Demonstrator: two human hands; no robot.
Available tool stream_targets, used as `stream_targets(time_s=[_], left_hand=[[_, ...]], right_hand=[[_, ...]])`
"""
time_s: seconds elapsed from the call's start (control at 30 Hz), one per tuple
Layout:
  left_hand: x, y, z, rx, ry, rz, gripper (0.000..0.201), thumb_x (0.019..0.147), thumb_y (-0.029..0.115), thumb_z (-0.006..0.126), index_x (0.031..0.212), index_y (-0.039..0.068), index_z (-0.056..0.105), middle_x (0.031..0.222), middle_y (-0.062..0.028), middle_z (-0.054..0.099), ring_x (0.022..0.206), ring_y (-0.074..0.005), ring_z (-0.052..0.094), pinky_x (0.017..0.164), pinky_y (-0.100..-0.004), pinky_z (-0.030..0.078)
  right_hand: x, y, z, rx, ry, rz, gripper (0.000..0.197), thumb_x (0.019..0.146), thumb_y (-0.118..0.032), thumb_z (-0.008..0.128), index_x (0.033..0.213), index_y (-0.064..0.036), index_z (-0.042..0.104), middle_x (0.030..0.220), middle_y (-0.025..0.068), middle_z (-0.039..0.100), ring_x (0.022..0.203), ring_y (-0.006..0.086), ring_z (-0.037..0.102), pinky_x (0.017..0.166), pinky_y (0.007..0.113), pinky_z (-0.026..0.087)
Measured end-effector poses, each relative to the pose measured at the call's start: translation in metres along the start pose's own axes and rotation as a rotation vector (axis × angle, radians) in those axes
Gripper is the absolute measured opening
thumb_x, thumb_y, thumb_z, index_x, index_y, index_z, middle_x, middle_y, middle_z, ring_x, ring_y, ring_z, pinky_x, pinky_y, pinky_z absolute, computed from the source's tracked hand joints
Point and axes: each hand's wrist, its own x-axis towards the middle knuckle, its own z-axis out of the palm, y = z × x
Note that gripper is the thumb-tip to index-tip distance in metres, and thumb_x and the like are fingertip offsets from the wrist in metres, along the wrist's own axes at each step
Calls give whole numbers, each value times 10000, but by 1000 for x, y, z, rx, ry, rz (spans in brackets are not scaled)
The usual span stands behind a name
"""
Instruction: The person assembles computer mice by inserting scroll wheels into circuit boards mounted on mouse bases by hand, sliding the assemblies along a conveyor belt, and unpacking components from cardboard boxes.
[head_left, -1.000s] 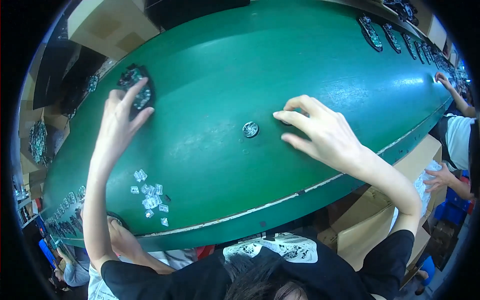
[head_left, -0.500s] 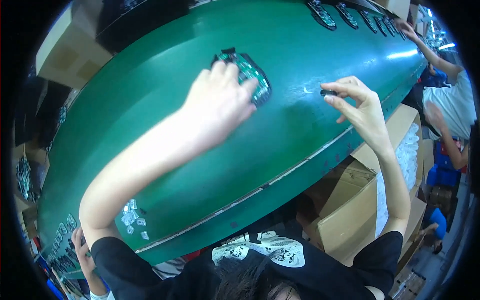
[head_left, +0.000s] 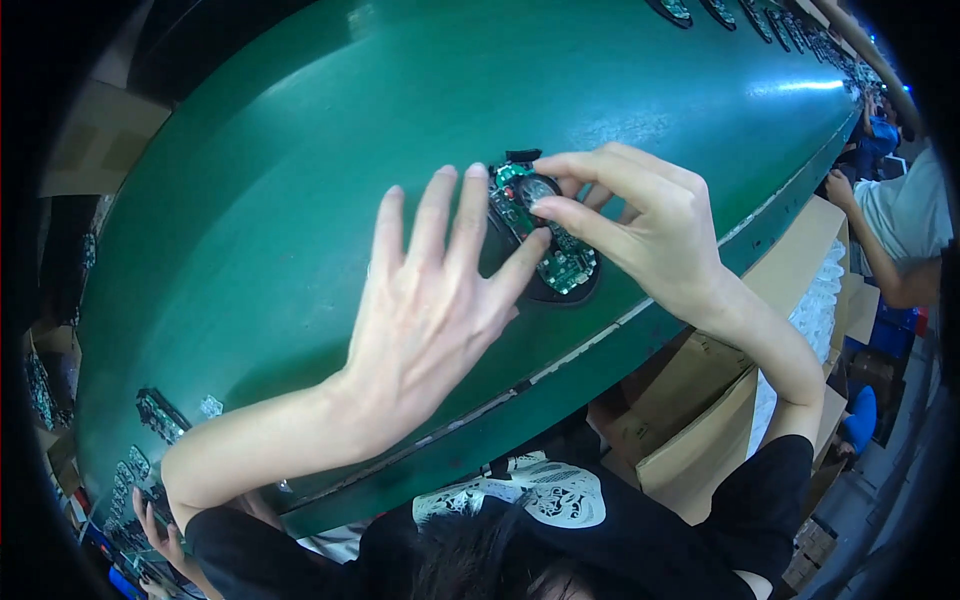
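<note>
On the green table point(head_left: 300, 200) lies a mouse-shaped black base with a green circuit board point(head_left: 568, 270). My right hand point(head_left: 660, 225) is closed, pinching a small black wheel point(head_left: 539, 190) between thumb and fingers over the upper part of the board. My left hand point(head_left: 425, 285) is open with its fingers spread; the index fingertip is at the board's left edge and the thumb tip reaches onto its middle. How far the wheel sits into the board cannot be made out.
More black bases with boards point(head_left: 670, 12) line the far right. At the lower left are other board parts point(head_left: 160, 415) and a person's hand point(head_left: 160, 530). An open cardboard box point(head_left: 700, 430) adjoins the near edge; a co-worker's arm point(head_left: 880, 240) is beyond it.
My right hand has brought the wheel leftward onto the board. The board assembly has shifted right and nearer. My left hand has come nearer, its fingers now spread beside the board.
</note>
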Motion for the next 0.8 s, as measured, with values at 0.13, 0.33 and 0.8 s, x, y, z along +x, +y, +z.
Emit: stream_targets(time_s=[0.13, 0.33, 0.8], left_hand=[[6, 0, 3, 24, 33, 40, 712, 724, 325, 843, 1383, 270, 580, 1484, -227, 441, 1336, -381, 447, 1112, -582, 374], [13, -5, -2, 69, -4, 94, 722, 669, 320, 864, 1339, 257, 601, 1425, -221, 486, 1311, -361, 465, 1117, -558, 376], [23, -12, -3, -133, -2, 136, 646, 678, 303, 858, 1287, 239, 652, 1472, -228, 439, 1415, -364, 388, 1166, -565, 307]], right_hand=[[11, 1, 6, -199, 12, -96, 206, 865, -129, 766, 1027, -9, 723, 826, 97, 670, 659, 221, 662, 585, 348, 540], [9, -6, 6, -429, -25, -263, 327, 818, -74, 779, 1124, 10, 701, 851, 100, 651, 705, 241, 659, 583, 351, 546], [16, -13, -17, -568, -281, -334, 442, 723, -9, 691, 1155, 81, 656, 885, 93, 620, 856, 221, 667, 582, 306, 562]])
